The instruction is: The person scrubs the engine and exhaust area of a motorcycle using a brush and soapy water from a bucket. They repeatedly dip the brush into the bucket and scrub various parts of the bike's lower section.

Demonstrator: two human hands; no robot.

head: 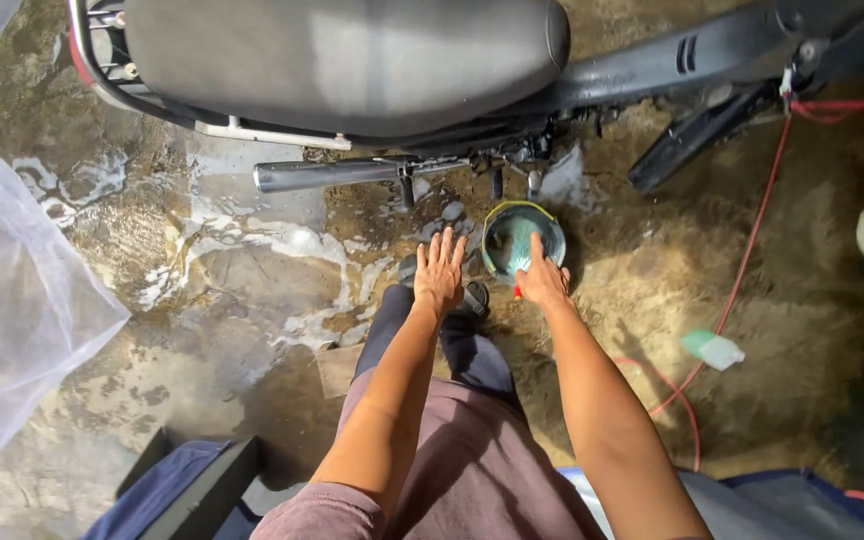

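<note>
Two bare arms stretch toward a small round bowl (522, 238) on the wet, sudsy floor (232, 260) beneath a parked motorcycle (352, 60), which keeps it within easy reach. The right hand (544, 282) is closed around a red-handled brush (519, 270), its long axis running away from the person, bristles in the bowl. The left hand (439, 272) hovers flat beside it, fingers spread, holding nothing.

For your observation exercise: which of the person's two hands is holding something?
The right hand, gripping a red-handled brush over the bowl; the left hand is spread and empty.
</note>
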